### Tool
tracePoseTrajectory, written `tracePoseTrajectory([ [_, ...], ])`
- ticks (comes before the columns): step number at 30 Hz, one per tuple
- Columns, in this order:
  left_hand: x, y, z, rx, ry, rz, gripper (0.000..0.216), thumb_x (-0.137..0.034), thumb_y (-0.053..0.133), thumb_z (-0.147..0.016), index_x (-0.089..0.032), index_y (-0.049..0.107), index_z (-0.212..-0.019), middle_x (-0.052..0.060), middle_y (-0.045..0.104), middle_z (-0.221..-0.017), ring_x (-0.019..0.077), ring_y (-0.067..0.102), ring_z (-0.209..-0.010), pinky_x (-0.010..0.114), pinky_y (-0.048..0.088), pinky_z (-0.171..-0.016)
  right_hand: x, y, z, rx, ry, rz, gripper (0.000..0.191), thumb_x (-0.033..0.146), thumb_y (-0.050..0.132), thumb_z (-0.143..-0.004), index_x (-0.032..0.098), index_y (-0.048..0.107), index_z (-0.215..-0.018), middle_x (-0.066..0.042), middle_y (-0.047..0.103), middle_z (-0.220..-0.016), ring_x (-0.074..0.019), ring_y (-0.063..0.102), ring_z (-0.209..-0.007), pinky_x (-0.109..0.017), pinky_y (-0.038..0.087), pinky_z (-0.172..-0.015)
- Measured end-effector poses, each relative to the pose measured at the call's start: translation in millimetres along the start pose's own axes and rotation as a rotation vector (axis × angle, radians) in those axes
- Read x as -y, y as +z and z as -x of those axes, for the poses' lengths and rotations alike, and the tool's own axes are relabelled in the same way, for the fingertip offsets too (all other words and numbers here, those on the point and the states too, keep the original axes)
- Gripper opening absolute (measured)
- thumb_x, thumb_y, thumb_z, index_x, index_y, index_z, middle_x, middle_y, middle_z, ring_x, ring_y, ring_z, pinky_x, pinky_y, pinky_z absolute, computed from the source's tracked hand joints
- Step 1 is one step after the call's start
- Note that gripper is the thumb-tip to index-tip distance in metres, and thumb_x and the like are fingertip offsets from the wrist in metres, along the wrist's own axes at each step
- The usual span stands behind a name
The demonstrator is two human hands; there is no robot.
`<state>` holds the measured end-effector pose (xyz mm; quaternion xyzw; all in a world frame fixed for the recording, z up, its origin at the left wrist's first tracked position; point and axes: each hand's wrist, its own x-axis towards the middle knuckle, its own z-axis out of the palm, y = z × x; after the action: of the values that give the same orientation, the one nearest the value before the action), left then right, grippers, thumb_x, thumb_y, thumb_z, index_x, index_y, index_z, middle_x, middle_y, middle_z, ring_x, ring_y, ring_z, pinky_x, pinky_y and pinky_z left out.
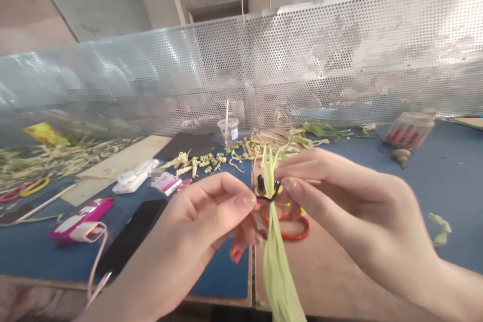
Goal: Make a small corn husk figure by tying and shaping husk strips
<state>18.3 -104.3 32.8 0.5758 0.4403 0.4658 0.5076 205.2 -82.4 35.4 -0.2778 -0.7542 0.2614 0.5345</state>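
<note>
A strip bundle of pale green corn husk point(279, 261) hangs upright between my hands, gathered narrow near its top and widening downward. Around the gathered neck passes a thin black cord point(269, 199). My left hand point(199, 231) pinches one end of this cord between thumb and forefinger, left of the husk. On the other side, my right hand point(350, 211) is closed with thumb and forefinger at the cord's other end, close against the husk top. Behind the husk, red-handled scissors point(298, 236) lie on the board, partly covered by my fingers.
A wooden board point(320, 282) lies under my hands on the blue table point(222, 274). Left are a black phone point(132, 231), a magenta device point(81, 219) and a white device point(136, 176). Husk strips point(279, 143), a plastic cup point(228, 131) and a jar point(409, 130) stand farther back before a perforated screen point(320, 45).
</note>
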Motion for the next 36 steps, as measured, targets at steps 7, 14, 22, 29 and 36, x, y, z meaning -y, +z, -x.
tracePoseTrajectory([
  [7,81,3,0,-0.004,-0.036,-0.457,0.018,-0.033,0.053,-0.081,-0.017,0.062,-0.077,0.001,0.064,-0.07,0.0131,0.058,-0.062,0.022,0.046,-0.057,-74,31,46,0.174,0.657,-0.246,0.029,0.04,0.052,-0.083,0.015,0.065,-0.084,0.0,0.055,-0.061,-0.0084,0.048,-0.047,-0.019,0.04,-0.038],
  [14,119,-5,-19,0.003,0.525,-1.053,0.012,-0.011,0.052,-0.079,-0.018,0.057,-0.071,0.005,0.064,-0.096,0.0182,0.059,-0.088,0.031,0.05,-0.076,-108,38,48,0.298,0.552,0.121,0.017,0.019,0.05,-0.081,0.017,0.067,-0.082,-0.001,0.06,-0.067,-0.009,0.05,-0.052,-0.019,0.038,-0.045],
  [22,120,-12,-28,0.256,0.93,-1.328,0.014,-0.009,0.047,-0.084,-0.015,0.058,-0.077,0.008,0.063,-0.099,0.0189,0.056,-0.091,0.032,0.046,-0.078,-124,42,42,0.368,0.38,0.266,0.024,0.003,0.047,-0.07,0.017,0.066,-0.074,0.0,0.062,-0.069,-0.0103,0.053,-0.061,-0.02,0.042,-0.058],
  [29,117,-14,-37,0.34,0.708,-1.174,0.017,-0.013,0.045,-0.086,-0.018,0.059,-0.078,0.004,0.065,-0.084,0.0154,0.057,-0.082,0.03,0.043,-0.076,-130,43,51,0.358,0.26,0.282,0.022,0.0,0.049,-0.069,0.018,0.062,-0.071,0.001,0.057,-0.069,-0.0099,0.051,-0.061,-0.02,0.042,-0.057],
  [36,129,-7,-35,0.09,0.313,-0.985,0.012,-0.012,0.051,-0.08,-0.021,0.058,-0.076,0.0,0.065,-0.076,0.0157,0.059,-0.078,0.028,0.045,-0.073,-124,40,58,0.403,0.178,0.235,0.017,0.007,0.047,-0.082,0.017,0.061,-0.077,-0.004,0.059,-0.081,-0.013,0.059,-0.072,-0.025,0.05,-0.068],
])
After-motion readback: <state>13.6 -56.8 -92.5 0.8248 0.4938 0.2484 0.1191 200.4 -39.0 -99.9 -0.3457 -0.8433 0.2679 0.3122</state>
